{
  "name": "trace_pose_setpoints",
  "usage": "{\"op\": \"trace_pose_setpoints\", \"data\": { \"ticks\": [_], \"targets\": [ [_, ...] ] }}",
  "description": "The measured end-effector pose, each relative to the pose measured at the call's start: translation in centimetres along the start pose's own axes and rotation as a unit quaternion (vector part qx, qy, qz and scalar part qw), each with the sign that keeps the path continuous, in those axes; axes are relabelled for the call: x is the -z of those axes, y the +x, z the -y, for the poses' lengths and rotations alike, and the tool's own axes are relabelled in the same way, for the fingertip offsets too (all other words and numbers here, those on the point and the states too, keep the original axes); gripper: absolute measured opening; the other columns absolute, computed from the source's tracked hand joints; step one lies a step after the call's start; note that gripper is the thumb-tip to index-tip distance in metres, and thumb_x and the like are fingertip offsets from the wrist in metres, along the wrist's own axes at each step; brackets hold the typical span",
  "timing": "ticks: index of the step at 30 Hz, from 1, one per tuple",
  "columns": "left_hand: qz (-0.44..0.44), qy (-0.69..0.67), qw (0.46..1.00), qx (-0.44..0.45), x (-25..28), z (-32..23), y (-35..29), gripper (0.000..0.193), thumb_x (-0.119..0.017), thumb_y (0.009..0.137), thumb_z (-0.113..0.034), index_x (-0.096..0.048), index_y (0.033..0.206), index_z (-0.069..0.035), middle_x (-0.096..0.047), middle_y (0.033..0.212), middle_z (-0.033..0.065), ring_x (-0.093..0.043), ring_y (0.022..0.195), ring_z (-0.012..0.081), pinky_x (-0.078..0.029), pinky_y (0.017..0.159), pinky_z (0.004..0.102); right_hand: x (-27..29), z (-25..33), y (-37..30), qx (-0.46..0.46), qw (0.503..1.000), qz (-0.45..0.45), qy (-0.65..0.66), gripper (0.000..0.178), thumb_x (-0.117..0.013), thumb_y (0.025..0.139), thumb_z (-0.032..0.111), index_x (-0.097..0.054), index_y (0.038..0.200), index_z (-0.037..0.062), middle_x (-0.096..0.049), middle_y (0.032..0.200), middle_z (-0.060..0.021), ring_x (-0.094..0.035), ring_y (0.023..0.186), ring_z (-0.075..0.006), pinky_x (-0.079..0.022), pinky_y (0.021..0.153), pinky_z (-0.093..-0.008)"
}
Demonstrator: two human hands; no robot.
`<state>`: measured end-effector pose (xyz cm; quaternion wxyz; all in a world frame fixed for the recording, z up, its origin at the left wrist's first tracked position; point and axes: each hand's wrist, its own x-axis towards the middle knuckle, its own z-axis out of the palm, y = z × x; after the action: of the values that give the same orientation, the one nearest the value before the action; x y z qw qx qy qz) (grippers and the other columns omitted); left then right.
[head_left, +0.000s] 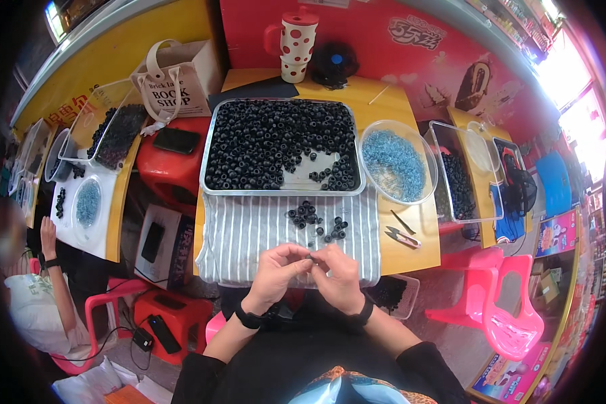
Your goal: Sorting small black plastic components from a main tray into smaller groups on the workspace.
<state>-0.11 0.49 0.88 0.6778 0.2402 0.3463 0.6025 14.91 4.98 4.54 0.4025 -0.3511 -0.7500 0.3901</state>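
My left hand [276, 275] and my right hand [338, 277] meet over the front of a grey-and-white striped cloth [242, 236]. Both are closed, thumbs and fingers pinched together around a small dark piece [310, 257] that the fingertips mostly cover. Just beyond them, several small black round parts with hollow centres [304, 214] lie loose on the cloth. Behind the cloth stands a metal tray [314, 172] heaped with the same black parts; a bare patch shows at its front right. A round clear tub [432, 176] of tiny light-blue translucent pieces [397, 161] sits to its right.
Thread snips [402, 237] and dark tweezers [402, 221] lie on the table at right. A dotted tumbler [297, 50], small black fan [334, 64] and canvas bag [182, 77] stand behind. Pink stools [512, 330] are at right. Another person's hand [48, 236] shows at far left.
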Motion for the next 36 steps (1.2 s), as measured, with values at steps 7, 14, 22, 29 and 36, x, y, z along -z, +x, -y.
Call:
{"op": "trace_pose_setpoints", "data": {
  "ticks": [7,14,22,29,36],
  "targets": [
    [-0.034,0.183,0.982,-0.040,-1.1,0.4,-0.8,0.013,-0.062,0.089,-0.002,-0.064,0.102,0.001,-0.063,0.087,0.0035,-0.061,0.081,0.0116,-0.050,0.069,0.0242,0.6,-1.4,-1.8,-0.080,0.985,0.006,0.150,0.016,-0.063,0.083,-0.008,-0.064,0.098,-0.0021,-0.061,0.085,-0.0074,-0.062,0.072,-0.0129,-0.049,0.061,-0.0249],
    [-0.002,0.455,0.871,-0.183,-2.3,-1.2,-0.8,0.012,-0.062,0.083,0.004,-0.062,0.095,0.004,-0.060,0.083,0.0101,-0.061,0.073,0.0192,-0.048,0.063,0.0285,1.0,-3.0,-2.7,-0.187,0.931,0.018,0.315,0.017,-0.060,0.086,-0.009,-0.066,0.101,-0.0022,-0.062,0.092,-0.0050,-0.061,0.077,-0.0088,-0.050,0.067,-0.0210],
    [-0.014,0.513,0.831,-0.212,-3.0,-1.6,-1.0,0.012,-0.063,0.080,0.005,-0.062,0.093,0.004,-0.059,0.080,0.0129,-0.061,0.070,0.0239,-0.047,0.060,0.0320,0.7,-3.2,-2.5,-0.087,0.984,0.003,0.157,0.014,-0.060,0.078,-0.012,-0.065,0.088,-0.0040,-0.064,0.085,-0.0081,-0.061,0.073,-0.0111,-0.049,0.062,-0.0227],
    [-0.149,0.350,0.920,-0.091,0.0,-1.6,-1.5,0.010,-0.057,0.090,-0.001,-0.061,0.098,0.003,-0.062,0.084,0.0075,-0.063,0.074,0.0152,-0.051,0.064,0.0285,2.3,-3.3,-0.5,-0.042,0.997,-0.065,0.017,0.012,-0.058,0.071,-0.010,-0.061,0.079,-0.0012,-0.059,0.074,-0.0098,-0.057,0.061,-0.0170,-0.044,0.055,-0.0265],
    [-0.039,0.080,0.995,-0.045,1.2,-1.0,-1.0,0.016,-0.056,0.093,-0.004,-0.061,0.107,0.003,-0.066,0.095,0.0091,-0.066,0.083,0.0170,-0.053,0.072,0.0276,2.4,-2.8,0.7,0.016,0.971,0.079,-0.224,0.015,-0.062,0.072,-0.003,-0.063,0.086,0.0032,-0.052,0.079,-0.0130,-0.057,0.076,-0.0315,-0.046,0.062,-0.0406]
  ]
}}
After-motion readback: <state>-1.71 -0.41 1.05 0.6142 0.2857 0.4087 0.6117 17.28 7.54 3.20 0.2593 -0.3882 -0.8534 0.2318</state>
